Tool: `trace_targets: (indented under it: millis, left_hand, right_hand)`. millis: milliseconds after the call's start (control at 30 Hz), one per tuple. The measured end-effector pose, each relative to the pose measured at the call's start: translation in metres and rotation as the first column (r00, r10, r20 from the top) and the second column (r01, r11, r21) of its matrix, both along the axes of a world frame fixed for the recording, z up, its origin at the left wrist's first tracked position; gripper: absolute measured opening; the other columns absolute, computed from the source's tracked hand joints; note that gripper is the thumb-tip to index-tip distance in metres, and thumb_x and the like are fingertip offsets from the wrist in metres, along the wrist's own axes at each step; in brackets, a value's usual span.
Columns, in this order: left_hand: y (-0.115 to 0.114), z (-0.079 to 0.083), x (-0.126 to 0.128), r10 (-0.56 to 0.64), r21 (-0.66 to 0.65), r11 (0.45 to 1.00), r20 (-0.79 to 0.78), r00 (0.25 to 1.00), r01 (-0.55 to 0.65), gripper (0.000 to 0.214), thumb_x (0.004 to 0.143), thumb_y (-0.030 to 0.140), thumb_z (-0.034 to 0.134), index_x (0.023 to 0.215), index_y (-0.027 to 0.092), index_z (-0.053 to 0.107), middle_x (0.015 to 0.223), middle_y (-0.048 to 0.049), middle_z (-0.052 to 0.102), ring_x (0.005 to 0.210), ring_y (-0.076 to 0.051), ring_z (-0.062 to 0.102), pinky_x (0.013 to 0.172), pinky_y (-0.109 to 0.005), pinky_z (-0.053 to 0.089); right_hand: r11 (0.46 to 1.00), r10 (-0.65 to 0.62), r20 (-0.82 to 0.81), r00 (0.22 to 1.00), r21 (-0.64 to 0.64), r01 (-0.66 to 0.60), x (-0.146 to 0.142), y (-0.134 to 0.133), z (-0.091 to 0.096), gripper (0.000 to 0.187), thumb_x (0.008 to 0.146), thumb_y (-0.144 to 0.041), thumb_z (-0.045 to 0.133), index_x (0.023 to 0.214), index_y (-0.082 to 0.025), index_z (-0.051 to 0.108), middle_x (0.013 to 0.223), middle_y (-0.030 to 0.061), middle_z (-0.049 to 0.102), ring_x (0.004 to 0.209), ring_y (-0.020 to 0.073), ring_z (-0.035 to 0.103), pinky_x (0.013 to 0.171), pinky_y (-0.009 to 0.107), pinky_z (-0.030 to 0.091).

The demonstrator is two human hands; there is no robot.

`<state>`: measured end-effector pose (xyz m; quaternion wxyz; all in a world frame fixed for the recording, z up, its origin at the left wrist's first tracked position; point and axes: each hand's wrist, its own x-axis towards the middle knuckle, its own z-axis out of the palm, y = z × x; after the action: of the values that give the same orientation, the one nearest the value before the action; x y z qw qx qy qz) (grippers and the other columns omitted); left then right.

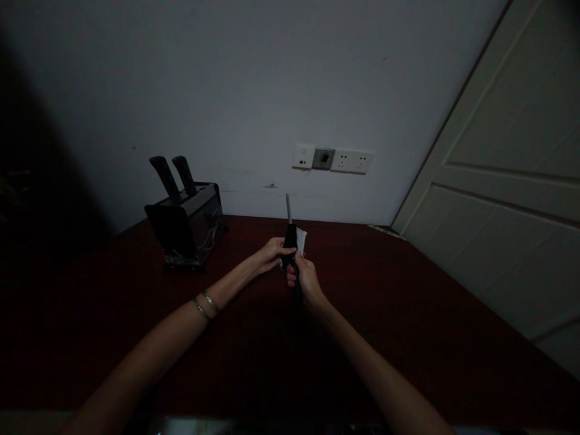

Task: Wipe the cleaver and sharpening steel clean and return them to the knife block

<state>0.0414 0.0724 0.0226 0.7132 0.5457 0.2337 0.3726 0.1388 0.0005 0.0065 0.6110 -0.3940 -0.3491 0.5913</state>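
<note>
Near the middle of the table, my right hand is closed round the dark grip of a long-neck lighter. Its thin metal tube points up and away toward the wall. From the left, my left hand presses its thumb on the lighter's black body. A white cloth, perhaps a tissue, sits behind the body and shows on both sides of it, held against it by my left fingers. The fingertips under the cloth are hidden.
A black knife block with two black-handled knives stands at the back left of the dark red table. Wall sockets are set in the wall behind. A pale panelled door rises on the right.
</note>
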Motion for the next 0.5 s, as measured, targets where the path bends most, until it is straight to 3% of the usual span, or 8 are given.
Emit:
trace_targets:
  millis: [267, 367, 500]
  left_hand:
    - [-0.005, -0.001, 0.019, 0.268, 0.082, 0.961, -0.048, 0.962, -0.264, 0.01, 0.065, 0.013, 0.065, 0.063, 0.01, 0.056, 0.056, -0.0007, 0.058, 0.045, -0.007, 0.051, 0.043, -0.017, 0.035]
    - [-0.003, 0.004, 0.024, 0.304, 0.094, 0.95, -0.076, 0.95, -0.297, 0.012, 0.069, 0.013, 0.062, 0.061, 0.011, 0.055, 0.05, 0.0016, 0.053, 0.036, -0.005, 0.043, 0.037, -0.017, 0.029]
    - [0.006, 0.018, 0.027, 0.322, 0.096, 0.945, -0.085, 0.943, -0.314, 0.014, 0.074, 0.009, 0.056, 0.06, 0.012, 0.053, 0.048, 0.0004, 0.053, 0.036, -0.007, 0.046, 0.038, -0.017, 0.032]
  right_hand:
    - [0.995, -0.098, 0.057, 0.994, -0.02, 0.099, -0.001, 0.004, -0.007, 0.04, 0.071, -0.056, 0.055, 0.062, -0.019, 0.042, 0.04, -0.0104, 0.037, 0.028, 0.0025, 0.029, 0.026, 0.015, 0.025]
    - [0.994, -0.105, 0.066, 0.992, -0.026, 0.107, -0.001, 0.004, -0.007, 0.04, 0.071, -0.056, 0.055, 0.062, -0.019, 0.044, 0.04, -0.0104, 0.037, 0.028, 0.0025, 0.029, 0.026, 0.015, 0.024]
    - [0.994, -0.108, 0.063, 0.992, -0.024, 0.109, -0.001, 0.002, -0.003, 0.038, 0.073, -0.054, 0.053, 0.064, -0.018, 0.047, 0.04, -0.0106, 0.036, 0.028, 0.0025, 0.029, 0.027, 0.015, 0.023]
